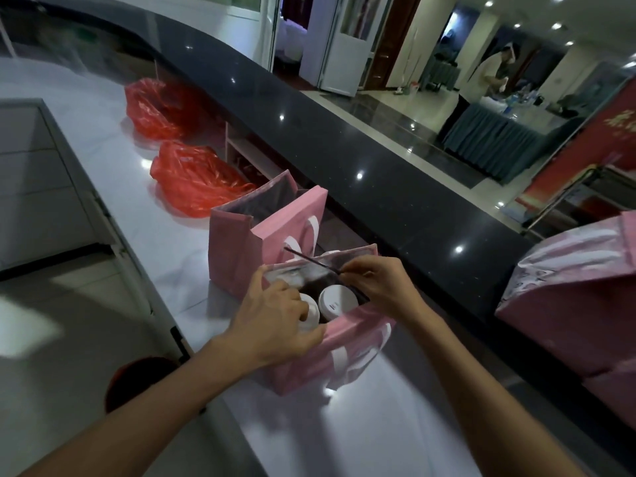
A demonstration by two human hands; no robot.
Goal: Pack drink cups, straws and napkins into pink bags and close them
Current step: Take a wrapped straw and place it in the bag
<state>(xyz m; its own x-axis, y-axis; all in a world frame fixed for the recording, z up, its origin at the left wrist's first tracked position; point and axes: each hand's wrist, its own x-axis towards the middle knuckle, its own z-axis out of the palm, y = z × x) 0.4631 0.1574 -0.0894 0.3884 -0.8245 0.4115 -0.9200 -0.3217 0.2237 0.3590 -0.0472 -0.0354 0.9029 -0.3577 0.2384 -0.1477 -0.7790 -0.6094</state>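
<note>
An open pink bag (347,359) stands on the white counter with two white-lidded drink cups (335,301) inside it. My left hand (275,325) grips the bag's near left rim, its fingers curled over the edge beside one cup. My right hand (378,287) pinches a thin dark straw (306,258) that slants up to the left over the bag's mouth. A second pink bag (241,249), open, stands just behind the first.
Two red plastic bags (192,180) lie farther back on the counter. A raised black ledge (344,139) runs along the right. More pink bags (578,297) sit at the right edge. A person stands at a distant table.
</note>
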